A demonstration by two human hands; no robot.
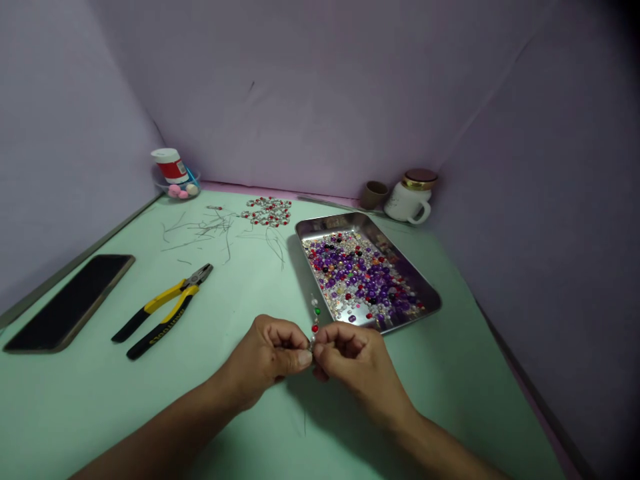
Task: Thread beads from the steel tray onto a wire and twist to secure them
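My left hand point(273, 357) and my right hand point(353, 360) meet fingertip to fingertip just above the green table point(240, 280). Both are closed in a pinch on a thin wire with beads point(315, 317) that sticks up between them; white, green and red beads show on it. Just beyond my right hand lies a steel tray point(425, 287) holding many loose purple, red and clear beads. Yellow-handled pliers point(163, 310) lie to the left of my hands, untouched.
A dark phone point(70, 303) lies at the left edge. Cut wire pieces point(205, 230) and a finished beaded piece point(267, 211) lie at the back. A small bowl with a red-white container point(175, 175) sits back left. A brown cup point(373, 195) and lidded white mug point(413, 197) stand back right.
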